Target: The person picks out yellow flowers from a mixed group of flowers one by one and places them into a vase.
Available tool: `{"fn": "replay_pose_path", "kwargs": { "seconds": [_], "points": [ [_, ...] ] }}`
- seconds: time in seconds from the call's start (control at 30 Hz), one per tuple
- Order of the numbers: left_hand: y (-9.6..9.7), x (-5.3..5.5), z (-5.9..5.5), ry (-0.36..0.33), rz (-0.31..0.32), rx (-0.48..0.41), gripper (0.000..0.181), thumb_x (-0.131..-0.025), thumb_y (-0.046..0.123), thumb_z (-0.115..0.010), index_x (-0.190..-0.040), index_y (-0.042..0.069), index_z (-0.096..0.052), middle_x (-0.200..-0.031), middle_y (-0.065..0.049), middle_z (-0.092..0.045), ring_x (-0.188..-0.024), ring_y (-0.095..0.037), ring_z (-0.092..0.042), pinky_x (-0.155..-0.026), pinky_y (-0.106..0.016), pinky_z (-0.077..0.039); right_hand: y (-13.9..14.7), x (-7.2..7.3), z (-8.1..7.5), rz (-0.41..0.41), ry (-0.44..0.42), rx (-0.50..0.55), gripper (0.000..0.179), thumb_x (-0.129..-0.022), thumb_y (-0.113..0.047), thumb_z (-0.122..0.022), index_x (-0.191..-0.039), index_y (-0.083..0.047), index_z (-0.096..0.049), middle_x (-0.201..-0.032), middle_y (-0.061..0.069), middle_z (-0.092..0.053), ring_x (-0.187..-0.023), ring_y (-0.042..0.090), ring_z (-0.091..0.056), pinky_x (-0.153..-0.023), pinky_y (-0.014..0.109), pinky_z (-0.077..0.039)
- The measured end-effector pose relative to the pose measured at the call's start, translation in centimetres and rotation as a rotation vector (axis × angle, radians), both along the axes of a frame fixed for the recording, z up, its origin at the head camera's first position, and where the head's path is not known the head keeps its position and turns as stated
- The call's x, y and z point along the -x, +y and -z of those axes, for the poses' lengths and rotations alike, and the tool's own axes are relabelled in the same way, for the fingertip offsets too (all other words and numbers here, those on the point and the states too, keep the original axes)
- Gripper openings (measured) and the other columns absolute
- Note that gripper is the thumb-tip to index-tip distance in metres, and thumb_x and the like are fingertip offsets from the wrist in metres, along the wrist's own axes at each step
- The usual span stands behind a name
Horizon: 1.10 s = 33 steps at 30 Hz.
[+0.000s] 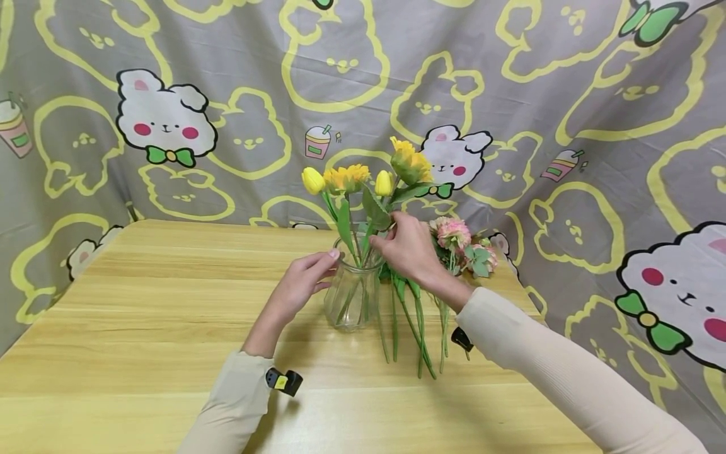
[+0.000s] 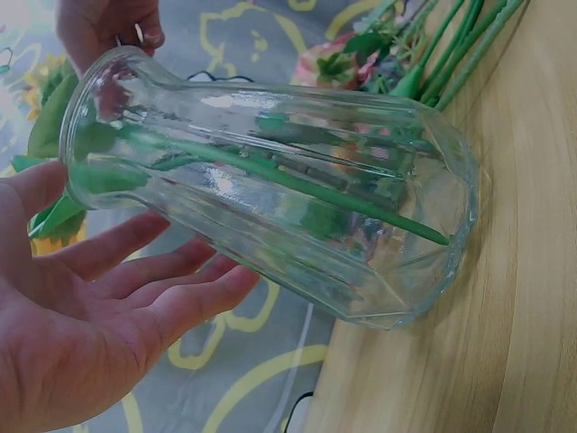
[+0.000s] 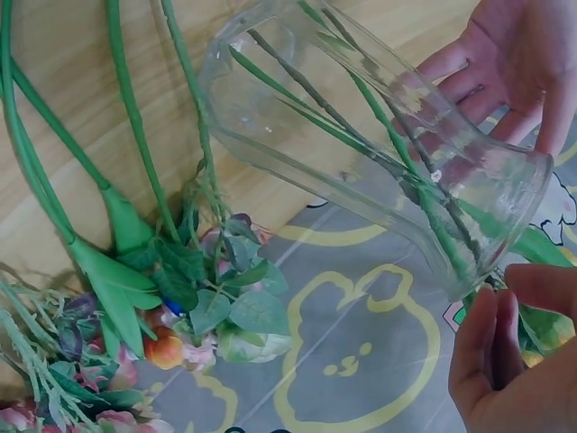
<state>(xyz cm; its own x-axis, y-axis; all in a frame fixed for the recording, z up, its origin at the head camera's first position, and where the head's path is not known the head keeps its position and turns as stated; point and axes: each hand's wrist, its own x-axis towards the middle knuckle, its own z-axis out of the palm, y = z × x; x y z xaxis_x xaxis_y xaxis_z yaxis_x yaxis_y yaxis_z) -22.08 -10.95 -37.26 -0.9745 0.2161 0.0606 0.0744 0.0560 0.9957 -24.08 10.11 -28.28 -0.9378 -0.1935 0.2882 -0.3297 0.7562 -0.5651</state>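
A clear glass vase (image 1: 353,296) stands upright on the table with yellow tulips (image 1: 314,181) and sunflowers (image 1: 411,165) in it. Several stems cross inside the glass. At the mouth of the vase, my right hand (image 1: 411,249) pinches a sunflower stem (image 3: 492,278) between thumb and fingers. My left hand (image 1: 300,284) is at the vase's left side, its thumb at the rim and its fingers extended loosely along the neck. In the left wrist view, the left palm (image 2: 81,334) faces the glass.
To the right of the vase, pink flowers (image 1: 454,234) and long green stems (image 1: 421,334) lie on the wooden table (image 1: 170,328). A grey curtain (image 1: 249,57) with yellow bunny outlines hangs behind the table and at its sides.
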Motion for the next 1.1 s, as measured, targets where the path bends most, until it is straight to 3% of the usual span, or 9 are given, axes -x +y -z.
{"fn": "replay_pose_path", "kwargs": {
  "seconds": [0.23, 0.37, 0.53, 0.7, 0.9, 1.1],
  "points": [
    [0.0, 0.1, 0.0, 0.006, 0.0, 0.0, 0.064, -0.104, 0.052, -0.052, -0.142, 0.0, -0.055, -0.139, -0.019, -0.057, -0.135, -0.034, -0.053, -0.113, -0.05, -0.047, 0.1, 0.2, 0.3, 0.023, 0.035, 0.066, 0.047, -0.092, -0.022, -0.075, -0.129, 0.005, -0.06, -0.07, 0.008, -0.065, -0.047, 0.016, -0.054, -0.049, 0.031, -0.052],
    [0.0, 0.0, 0.0, 0.002, -0.001, -0.008, 0.063, -0.104, 0.051, -0.052, -0.141, 0.0, -0.056, -0.139, -0.019, -0.057, -0.135, -0.034, -0.054, -0.113, -0.048, -0.048, 0.3, 0.2, 0.6, 0.041, 0.087, 0.073, 0.044, -0.093, -0.024, -0.075, -0.124, 0.004, -0.062, -0.068, 0.008, -0.063, -0.046, 0.016, -0.052, -0.049, 0.031, -0.05],
    [0.1, 0.0, 0.0, 0.005, -0.004, 0.0, 0.062, -0.103, 0.051, -0.053, -0.141, 0.001, -0.056, -0.139, -0.018, -0.057, -0.135, -0.033, -0.054, -0.111, -0.045, -0.05, 0.4, 0.4, 0.9, 0.058, 0.136, 0.082, 0.05, -0.093, -0.024, -0.075, -0.131, 0.005, -0.059, -0.066, 0.008, -0.064, -0.044, 0.017, -0.053, -0.05, 0.032, -0.053],
    [0.1, 0.0, 0.0, 0.007, -0.002, 0.009, 0.064, -0.103, 0.053, -0.052, -0.142, 0.002, -0.055, -0.141, -0.018, -0.057, -0.136, -0.033, -0.053, -0.111, -0.044, -0.05, 0.5, 0.5, 1.2, 0.059, 0.156, 0.084, 0.037, -0.093, -0.022, -0.075, -0.118, 0.003, -0.064, -0.062, 0.006, -0.061, -0.043, 0.017, -0.051, -0.046, 0.03, -0.048],
    [0.0, -0.1, 0.0, 0.011, -0.004, 0.004, 0.063, -0.104, 0.051, -0.052, -0.143, 0.001, -0.054, -0.141, -0.019, -0.057, -0.136, -0.034, -0.053, -0.111, -0.044, -0.05, 0.7, 0.5, 1.4, 0.042, 0.132, 0.074, 0.028, -0.093, -0.023, -0.074, -0.107, -0.002, -0.062, -0.063, 0.006, -0.058, -0.046, 0.018, -0.05, -0.047, 0.031, -0.046],
    [0.0, 0.0, 0.0, 0.004, 0.001, -0.004, 0.063, -0.104, 0.051, -0.053, -0.142, 0.001, -0.055, -0.139, -0.018, -0.057, -0.135, -0.033, -0.054, -0.112, -0.046, -0.049, 1.0, 0.4, 1.6, 0.05, 0.072, 0.056, 0.037, -0.092, -0.028, -0.076, -0.113, -0.003, -0.06, -0.068, 0.006, -0.061, -0.051, 0.019, -0.055, -0.054, 0.034, -0.051]
  ]
}}
